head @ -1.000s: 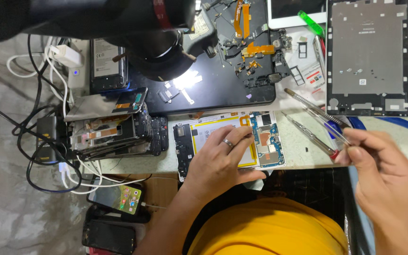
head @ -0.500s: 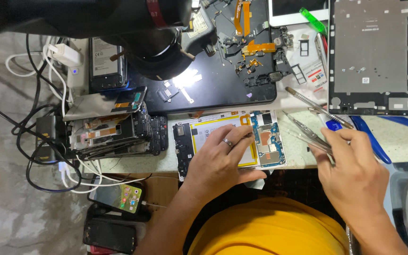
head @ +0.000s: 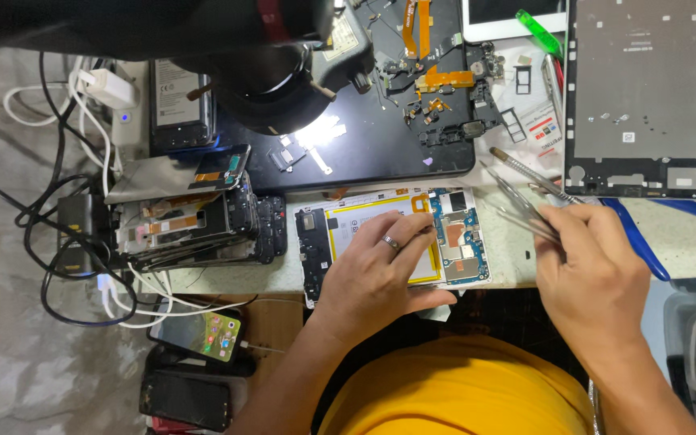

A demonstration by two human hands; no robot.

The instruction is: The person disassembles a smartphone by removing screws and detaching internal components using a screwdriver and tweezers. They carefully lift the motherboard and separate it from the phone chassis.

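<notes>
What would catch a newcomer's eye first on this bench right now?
The opened phone at centre, yellow battery and blue circuit board bared, pinned flat by the left hand. Just right of it, the right hand holds metal tweezers. A grey tablet frame lies top right.

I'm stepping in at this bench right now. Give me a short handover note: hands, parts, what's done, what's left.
Left hand: flat on the opened phone, pressing its yellow battery.
Right hand: holds metal tweezers, tips just right of the phone's blue circuit board.
Done: the back is off, the insides are exposed.
Left: the tweezers have not reached the board. Tablet frame lies to the upper right.
</notes>
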